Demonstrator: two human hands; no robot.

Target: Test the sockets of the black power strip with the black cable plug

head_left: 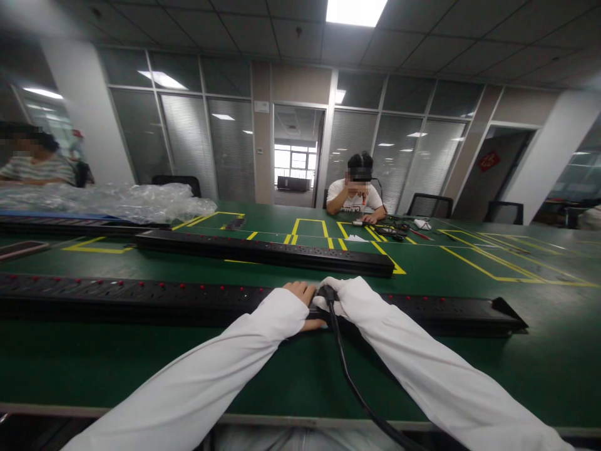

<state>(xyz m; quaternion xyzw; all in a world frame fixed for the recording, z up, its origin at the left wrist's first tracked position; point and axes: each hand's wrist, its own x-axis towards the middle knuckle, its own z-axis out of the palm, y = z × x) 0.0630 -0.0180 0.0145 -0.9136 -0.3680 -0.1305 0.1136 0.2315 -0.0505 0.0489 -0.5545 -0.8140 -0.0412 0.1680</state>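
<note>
A long black power strip (188, 304) with a row of red dots lies across the green table in front of me. My left hand (301, 293) grips its middle, fingers over the far side and thumb along the near side. Just right of it, my right hand (339, 294), in a white glove, closes around a black plug (327, 292) at the strip's top face. From the plug a black cable (345, 369) runs down over the table's front edge. My hands hide the plug's prongs and the socket there, so I cannot tell how far in it sits.
Behind lies a second black power strip (272, 250). Clear plastic wrap (107, 202) covers the far left, near a phone-like item (21, 250). Yellow tape (310, 220) marks the table (469, 363). Across it sits a person (354, 191) beside tangled cables (399, 227); another person (37, 163) is at left.
</note>
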